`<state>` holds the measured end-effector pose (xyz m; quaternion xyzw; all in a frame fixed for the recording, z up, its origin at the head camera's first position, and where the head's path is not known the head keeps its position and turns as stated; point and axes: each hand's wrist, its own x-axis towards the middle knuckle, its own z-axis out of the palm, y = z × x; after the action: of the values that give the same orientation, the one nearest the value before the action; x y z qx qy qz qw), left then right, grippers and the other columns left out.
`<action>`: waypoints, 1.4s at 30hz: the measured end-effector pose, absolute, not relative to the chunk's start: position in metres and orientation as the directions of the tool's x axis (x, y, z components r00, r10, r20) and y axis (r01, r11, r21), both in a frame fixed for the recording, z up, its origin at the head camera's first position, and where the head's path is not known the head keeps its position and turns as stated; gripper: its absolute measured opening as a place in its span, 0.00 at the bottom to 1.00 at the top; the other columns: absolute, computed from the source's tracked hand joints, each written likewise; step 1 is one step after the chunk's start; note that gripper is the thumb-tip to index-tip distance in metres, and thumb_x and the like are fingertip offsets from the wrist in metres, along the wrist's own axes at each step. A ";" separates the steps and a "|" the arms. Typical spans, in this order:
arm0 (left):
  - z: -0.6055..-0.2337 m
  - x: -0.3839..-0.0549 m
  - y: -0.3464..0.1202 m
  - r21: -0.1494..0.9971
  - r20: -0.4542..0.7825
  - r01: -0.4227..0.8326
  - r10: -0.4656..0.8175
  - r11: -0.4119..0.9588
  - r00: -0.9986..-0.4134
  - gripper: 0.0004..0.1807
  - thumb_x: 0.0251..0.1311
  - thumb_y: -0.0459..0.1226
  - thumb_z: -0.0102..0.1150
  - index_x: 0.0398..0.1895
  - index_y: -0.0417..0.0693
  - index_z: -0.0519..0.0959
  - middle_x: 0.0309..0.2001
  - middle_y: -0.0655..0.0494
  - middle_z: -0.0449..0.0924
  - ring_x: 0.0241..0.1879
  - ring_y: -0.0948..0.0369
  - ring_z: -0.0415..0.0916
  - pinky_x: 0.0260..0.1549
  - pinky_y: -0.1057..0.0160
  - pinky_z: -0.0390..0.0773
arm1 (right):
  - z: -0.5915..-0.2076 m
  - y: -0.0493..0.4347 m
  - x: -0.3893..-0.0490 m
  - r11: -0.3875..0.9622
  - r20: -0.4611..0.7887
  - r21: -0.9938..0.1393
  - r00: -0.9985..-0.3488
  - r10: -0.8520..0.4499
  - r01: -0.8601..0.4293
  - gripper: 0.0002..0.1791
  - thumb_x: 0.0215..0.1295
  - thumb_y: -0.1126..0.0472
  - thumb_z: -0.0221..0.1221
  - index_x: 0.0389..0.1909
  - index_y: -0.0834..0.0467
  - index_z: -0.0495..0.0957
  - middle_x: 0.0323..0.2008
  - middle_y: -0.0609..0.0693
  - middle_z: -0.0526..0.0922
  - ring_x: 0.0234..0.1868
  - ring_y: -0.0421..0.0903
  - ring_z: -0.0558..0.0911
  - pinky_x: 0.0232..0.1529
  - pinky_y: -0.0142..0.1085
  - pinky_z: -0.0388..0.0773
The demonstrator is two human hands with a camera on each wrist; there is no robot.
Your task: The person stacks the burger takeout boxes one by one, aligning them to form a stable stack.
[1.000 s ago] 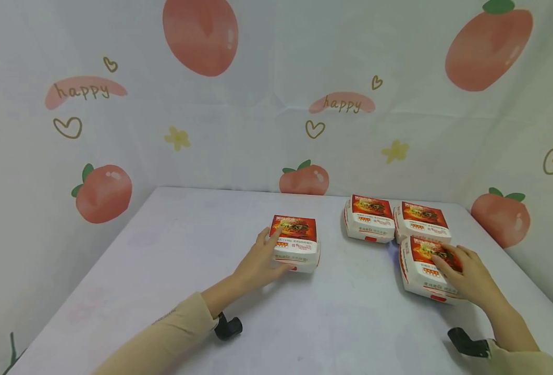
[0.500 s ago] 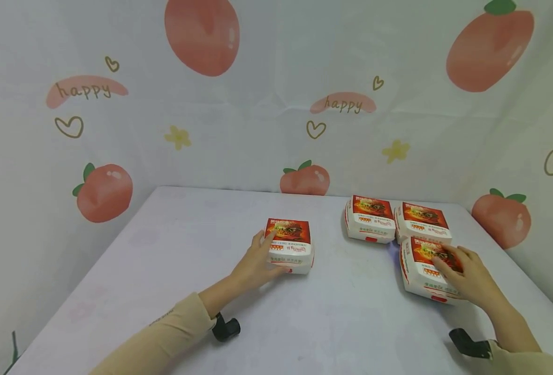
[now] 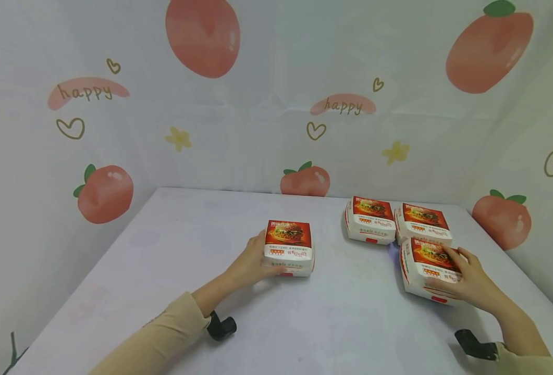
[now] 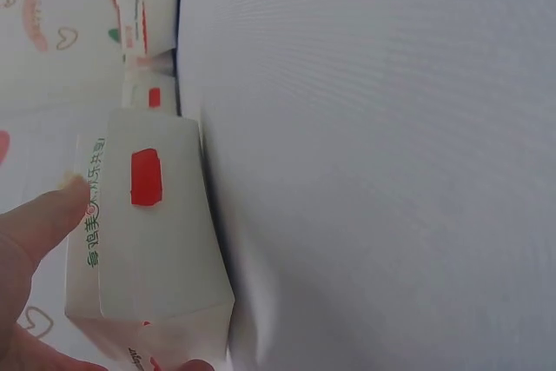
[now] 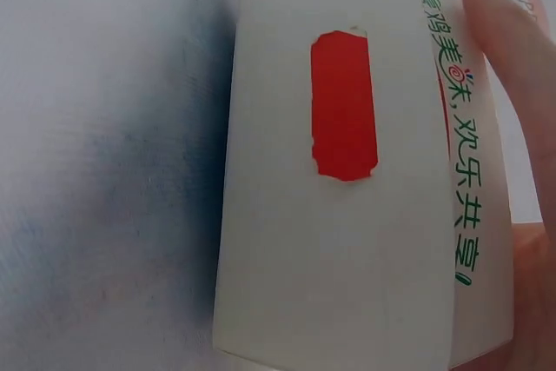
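Observation:
Near the middle of the table, a white cardboard burger box with a red burger picture on its lid sits upright. My left hand holds it from the left side, thumb across the front face and fingers partly hidden behind. In the left wrist view the thumb lies by the green lettering, above a red patch on the box's front. Over on the right, my right hand grips a second burger box, set at a slant. Its thumb lies along the front and its other fingers reach over the right side.
Two more burger boxes, one at the back and one right of it, stand side by side just behind the right-hand box. A white cloth printed with peaches rises behind the table. Each wrist wears a black mount.
The middle box has shifted slightly left and nearer. My left fingers have slid from its lid to its left side; my right thumb has moved from the lid down to the front of its box.

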<state>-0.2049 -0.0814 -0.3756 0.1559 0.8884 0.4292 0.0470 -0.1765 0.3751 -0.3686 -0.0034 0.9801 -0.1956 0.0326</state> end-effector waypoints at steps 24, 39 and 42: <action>-0.374 -0.204 -0.086 0.756 0.028 0.212 0.293 0.620 -0.956 0.49 0.55 0.44 0.64 0.70 0.29 0.46 0.65 0.33 0.58 0.64 0.45 0.62 0.65 0.42 0.63 | -0.359 0.363 -0.170 0.913 0.023 -0.404 -0.999 -0.047 -0.052 0.58 0.49 0.43 0.66 0.71 0.67 0.44 0.63 0.78 0.44 0.56 0.75 0.53 0.46 0.73 0.64; -0.372 -0.203 -0.086 0.751 -0.008 0.178 0.279 0.635 -0.960 0.48 0.56 0.45 0.62 0.71 0.31 0.46 0.67 0.34 0.56 0.66 0.46 0.60 0.66 0.42 0.61 | -0.330 0.327 -0.173 0.898 0.098 -0.410 -0.987 -0.131 -0.160 0.59 0.47 0.42 0.68 0.71 0.65 0.46 0.66 0.74 0.45 0.59 0.73 0.55 0.47 0.71 0.64; -0.372 -0.203 -0.087 0.754 -0.013 0.173 0.278 0.634 -0.960 0.48 0.56 0.44 0.62 0.71 0.32 0.46 0.67 0.35 0.56 0.66 0.46 0.60 0.66 0.43 0.60 | -0.326 0.317 -0.176 0.892 0.107 -0.415 -0.983 -0.151 -0.182 0.59 0.46 0.43 0.69 0.71 0.64 0.47 0.67 0.73 0.44 0.60 0.72 0.55 0.48 0.71 0.64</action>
<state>-0.2029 -0.0866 -0.3719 0.1253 0.9015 0.4093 0.0642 -0.1761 0.3167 -0.3256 -0.0856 0.9719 -0.2165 -0.0358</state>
